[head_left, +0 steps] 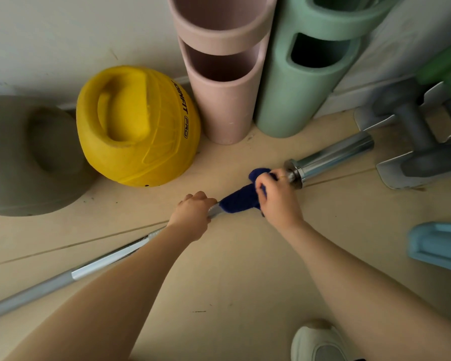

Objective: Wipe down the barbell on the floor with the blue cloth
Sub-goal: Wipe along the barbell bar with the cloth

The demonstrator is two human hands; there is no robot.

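Left grip (192,213) clasps barbell (331,156); right grip (277,195) clutches blue cloth (241,199); yellow ball (137,126) reads "PRO".

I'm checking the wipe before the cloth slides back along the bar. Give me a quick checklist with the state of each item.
1. Blue cloth wrapped on the barbell shaft: ok.
2. Right hand grips the cloth beside the collar: ok.
3. Left hand holds the shaft to steady it, just behind the cloth: ok.
4. Chrome sleeve beyond the collar wiped: cannot tell.
5. Shaft toward the near end free of obstacles: not ok, the left hand sits in the cloth's path.
6. Yellow kettlebell apart from the bar: ok.
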